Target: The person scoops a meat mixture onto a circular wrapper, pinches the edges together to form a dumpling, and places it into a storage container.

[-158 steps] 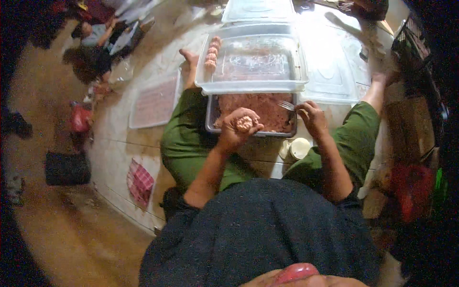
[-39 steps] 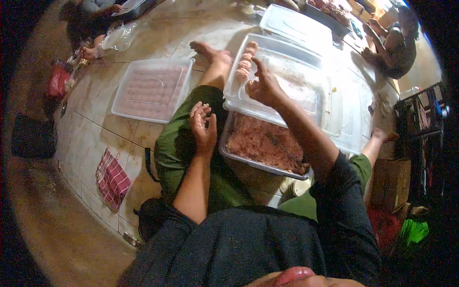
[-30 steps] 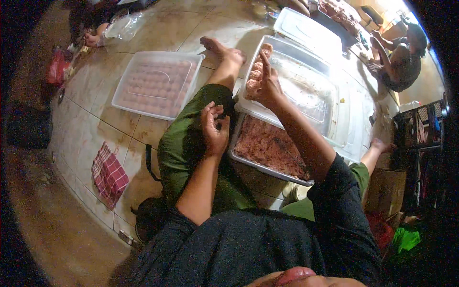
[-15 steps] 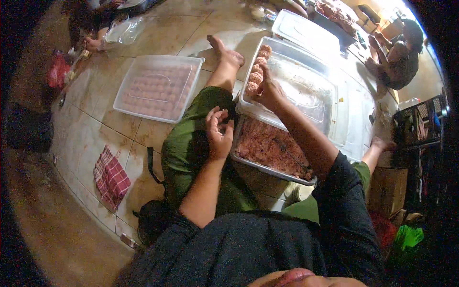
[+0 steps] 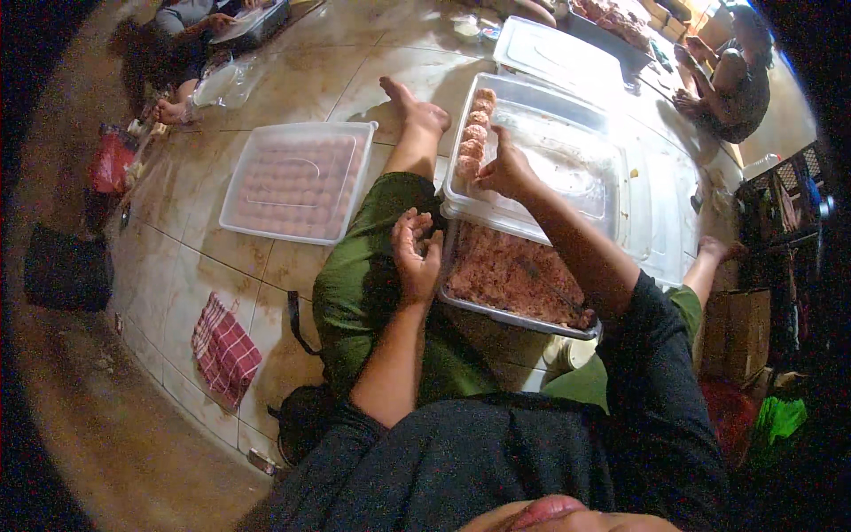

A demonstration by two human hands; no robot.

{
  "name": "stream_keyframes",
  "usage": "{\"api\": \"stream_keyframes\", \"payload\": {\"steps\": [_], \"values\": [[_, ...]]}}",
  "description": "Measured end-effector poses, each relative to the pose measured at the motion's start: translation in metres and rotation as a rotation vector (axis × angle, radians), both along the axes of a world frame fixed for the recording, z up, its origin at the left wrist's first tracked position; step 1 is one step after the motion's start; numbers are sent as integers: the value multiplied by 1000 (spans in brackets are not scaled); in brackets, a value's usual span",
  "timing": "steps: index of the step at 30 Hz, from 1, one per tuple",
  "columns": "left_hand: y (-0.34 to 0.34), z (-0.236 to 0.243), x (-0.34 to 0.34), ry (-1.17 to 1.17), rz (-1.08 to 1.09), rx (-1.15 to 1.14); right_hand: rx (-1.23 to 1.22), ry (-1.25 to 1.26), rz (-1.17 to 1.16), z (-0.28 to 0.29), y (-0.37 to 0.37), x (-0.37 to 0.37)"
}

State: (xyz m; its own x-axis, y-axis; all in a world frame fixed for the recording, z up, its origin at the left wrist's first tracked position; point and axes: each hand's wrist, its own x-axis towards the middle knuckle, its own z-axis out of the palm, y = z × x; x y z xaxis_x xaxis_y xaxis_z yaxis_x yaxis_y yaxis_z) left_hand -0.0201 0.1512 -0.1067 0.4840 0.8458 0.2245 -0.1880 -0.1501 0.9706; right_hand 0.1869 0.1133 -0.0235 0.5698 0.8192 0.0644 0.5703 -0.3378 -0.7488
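Observation:
My right hand (image 5: 511, 170) is over the left part of a see-through plastic container (image 5: 567, 222), with thumb and forefinger spread apart. Beside its fingers, raw meatballs (image 5: 474, 135) line the container's left wall in a single row. The hand looks to hold nothing. My left hand (image 5: 417, 257) hovers above my left thigh, palm turned up, fingers loosely curled and apart; nothing shows in it. Between my legs, nearer to me, a grey tray (image 5: 523, 326) holds a mass of minced meat (image 5: 505, 275). A thin dark utensil (image 5: 550, 282) lies on the meat.
A lidded plastic box (image 5: 297, 182) full of round balls stands on the tiled floor at left. Nearer is a red checked cloth (image 5: 224, 350). A white lid (image 5: 558, 53) lies beyond the container. Other people (image 5: 731, 84) sit at far right and far left.
My right hand has drawn slightly back from the meatball row, its thumb and forefinger now spread. The left hand stays palm up over the thigh. The whole view has shifted a little.

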Motion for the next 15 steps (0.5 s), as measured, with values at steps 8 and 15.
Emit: {"api": "stream_keyframes", "payload": {"steps": [8,15], "values": [[12,-19,-8,11,85,78,-38,288,-18,9,-8,-3],[19,-39,-25,-166,120,-312,326,-84,198,115,-78,-183]]}}
